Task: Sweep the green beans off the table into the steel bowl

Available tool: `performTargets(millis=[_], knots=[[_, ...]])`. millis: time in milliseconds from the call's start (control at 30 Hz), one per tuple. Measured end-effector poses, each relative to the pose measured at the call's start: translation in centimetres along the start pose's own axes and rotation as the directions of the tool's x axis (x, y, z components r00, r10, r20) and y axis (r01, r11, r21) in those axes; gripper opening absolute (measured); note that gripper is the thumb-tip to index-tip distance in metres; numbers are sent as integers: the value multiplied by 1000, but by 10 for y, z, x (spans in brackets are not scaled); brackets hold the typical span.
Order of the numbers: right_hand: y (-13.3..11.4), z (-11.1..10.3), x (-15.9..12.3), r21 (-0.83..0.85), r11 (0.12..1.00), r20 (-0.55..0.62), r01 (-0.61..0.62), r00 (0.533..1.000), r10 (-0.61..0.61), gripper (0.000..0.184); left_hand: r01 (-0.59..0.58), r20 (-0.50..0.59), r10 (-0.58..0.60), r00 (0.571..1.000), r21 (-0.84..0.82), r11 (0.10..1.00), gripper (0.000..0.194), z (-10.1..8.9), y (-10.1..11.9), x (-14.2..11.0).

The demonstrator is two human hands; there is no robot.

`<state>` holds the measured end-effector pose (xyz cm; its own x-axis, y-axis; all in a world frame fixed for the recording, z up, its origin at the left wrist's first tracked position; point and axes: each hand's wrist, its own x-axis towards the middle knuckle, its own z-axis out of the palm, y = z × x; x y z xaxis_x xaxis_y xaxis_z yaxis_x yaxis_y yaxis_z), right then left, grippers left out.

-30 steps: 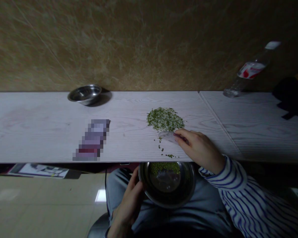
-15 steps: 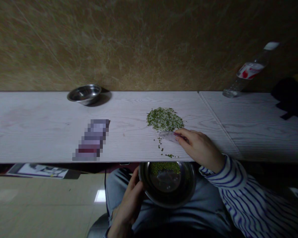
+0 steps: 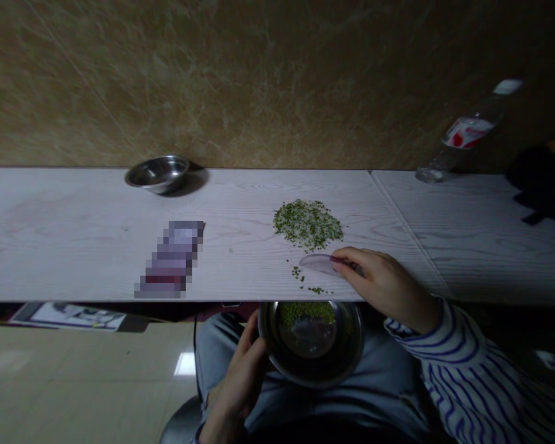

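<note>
My left hand grips the left side of a steel bowl, its thumb at the rim. The bowl sits tilted at my lap, just under the table's front edge, with green mung beans gathered on its far side. Between the thumb and fingers of my right hand is a thin, translucent purplish plastic piece with a rounded end, held low over the table. Just beyond it lies a spread of mung beans. A few stray beans are scattered between the piece and the table edge.
Another steel bowl stands at the back left by the wall. In front of it lies a blurred-out flat object. A plastic bottle and a dark item are on the right of the white table.
My right hand has drawn the plastic piece slightly toward me and to the right, away from the spread of beans. My left hand and the bowl have stayed put.
</note>
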<state>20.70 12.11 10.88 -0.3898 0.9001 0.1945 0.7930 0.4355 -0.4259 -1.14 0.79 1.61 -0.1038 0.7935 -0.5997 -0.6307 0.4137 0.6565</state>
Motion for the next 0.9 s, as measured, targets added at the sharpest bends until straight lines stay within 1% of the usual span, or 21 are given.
performTargets(millis=[133,233,300,400,500,600,767,900], knots=[[1,-1,-5,21,999,-18,29,999,-29,19,16,48,-16,999,2,1000,65,-7,-1,4],[-1,0,-5,10,1000,-4,28,1000,-28,19,1,80,-3,997,27,1000,64,-6,-1,4],[-3,1,-5,0,1000,9,20,1000,-20,19,-8,69,5,998,36,999,63,-4,0,2],[-6,1,-4,2,999,10,41,999,-41,19,-12,46,11,999,24,1000,61,-3,0,1],[-7,1,-5,0,998,6,56,998,-56,20,-18,66,16,998,31,999,58,-6,0,2],[-8,1,-6,3,999,8,34,999,-35,19,-29,89,26,996,33,999,58,-7,0,3],[-8,4,-4,0,1000,19,7,1000,-7,20,-12,24,11,1000,37,999,62,0,1,0],[-4,4,-4,6,1000,-8,-2,1000,3,19,-25,57,24,998,25,999,60,1,2,-1]])
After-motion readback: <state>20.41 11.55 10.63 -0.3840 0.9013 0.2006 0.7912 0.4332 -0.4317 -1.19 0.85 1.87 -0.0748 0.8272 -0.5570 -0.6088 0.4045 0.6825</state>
